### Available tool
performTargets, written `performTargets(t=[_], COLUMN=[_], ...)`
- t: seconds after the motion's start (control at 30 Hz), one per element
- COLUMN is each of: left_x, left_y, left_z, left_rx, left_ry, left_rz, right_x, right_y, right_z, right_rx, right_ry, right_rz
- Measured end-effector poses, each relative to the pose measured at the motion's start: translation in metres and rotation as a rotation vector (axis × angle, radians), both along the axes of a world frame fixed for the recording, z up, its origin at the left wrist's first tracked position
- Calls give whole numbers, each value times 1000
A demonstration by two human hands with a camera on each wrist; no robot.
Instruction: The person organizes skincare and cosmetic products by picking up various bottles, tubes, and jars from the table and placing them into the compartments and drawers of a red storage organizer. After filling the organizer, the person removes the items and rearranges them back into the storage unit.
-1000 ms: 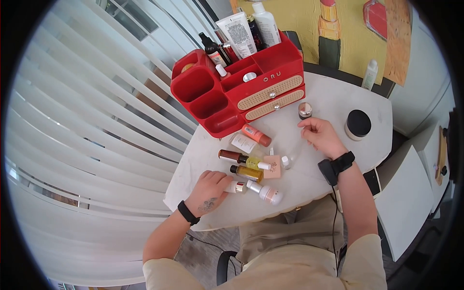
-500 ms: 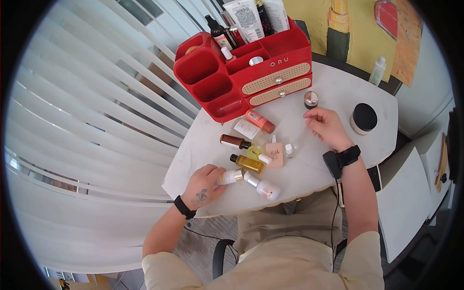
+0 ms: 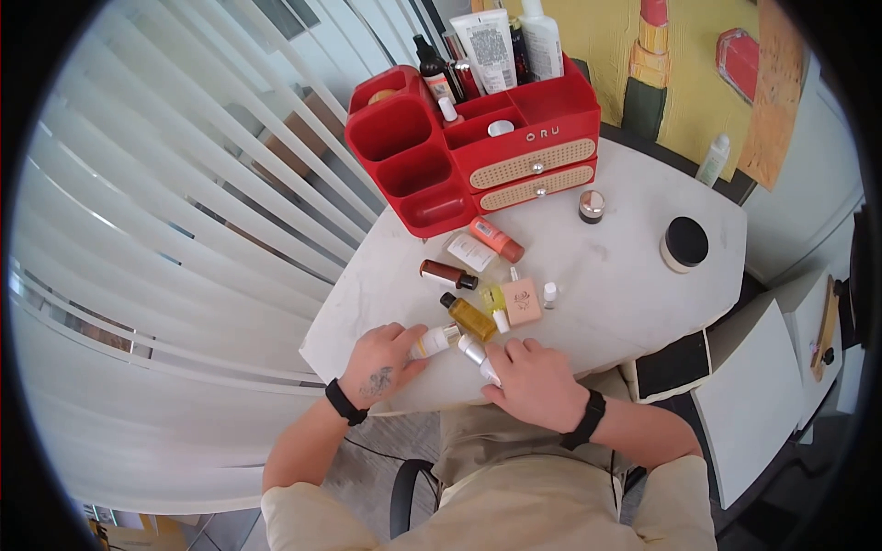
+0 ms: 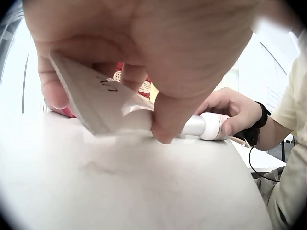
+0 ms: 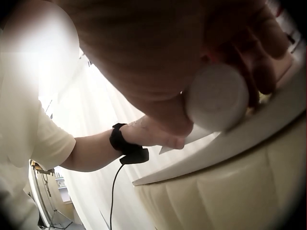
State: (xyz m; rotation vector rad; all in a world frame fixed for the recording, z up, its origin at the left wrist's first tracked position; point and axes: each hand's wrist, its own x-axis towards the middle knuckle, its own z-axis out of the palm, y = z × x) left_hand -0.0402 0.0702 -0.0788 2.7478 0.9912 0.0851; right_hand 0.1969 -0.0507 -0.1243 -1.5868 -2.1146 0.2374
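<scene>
At the near left of the table, my left hand [image 3: 379, 365] grips a white tube [image 3: 432, 342] lying on its side; the left wrist view shows the tube's flat end [image 4: 88, 98] between thumb and fingers. Beside it, my right hand [image 3: 540, 386] holds a white pump bottle [image 3: 478, 356], covering most of its body. In the right wrist view the bottle's round base [image 5: 218, 97] shows against the thumb. Just behind lie an amber bottle [image 3: 469, 316], a brown bottle [image 3: 448, 275] and a pink flat item [image 3: 523, 302].
A red organizer [image 3: 478, 156] full of bottles and tubes stands at the back left. An orange tube [image 3: 497, 239], a clear labelled bottle [image 3: 472, 252], a small jar [image 3: 592, 207] and a black-lidded jar [image 3: 684, 244] are on the white table [image 3: 634, 275].
My right hand has moved from beside the small jar down to the near edge and taken hold of the pump bottle. My left hand stays on the white tube.
</scene>
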Motion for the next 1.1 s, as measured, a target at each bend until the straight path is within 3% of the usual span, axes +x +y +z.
performTargets(t=[0.33,0.43,0.57,0.63,0.77,0.83,1.1], left_x=[-13,-9,13,31,93,121,198], left_y=[-6,-6,7,23,64,98,196], left_z=[16,37,80,103,161,174,189], left_rx=[4,109,270,433,542,652,860], left_ry=[-3,44,-62,-215,-256,-281,65], left_rz=[8,-18,10,-8,13,-92,-113], right_x=[-5,-4,-1,1,5,7,11], right_y=[9,10,9,8,8,8,10], right_z=[-16,-19,-21,-22,-21,-22,-28], right_rx=[98,124,134,134,108,97,144], right_ry=[77,124,195,221,276,281,366], right_rz=[-70,-83,-92,-99,-73,-67,-33])
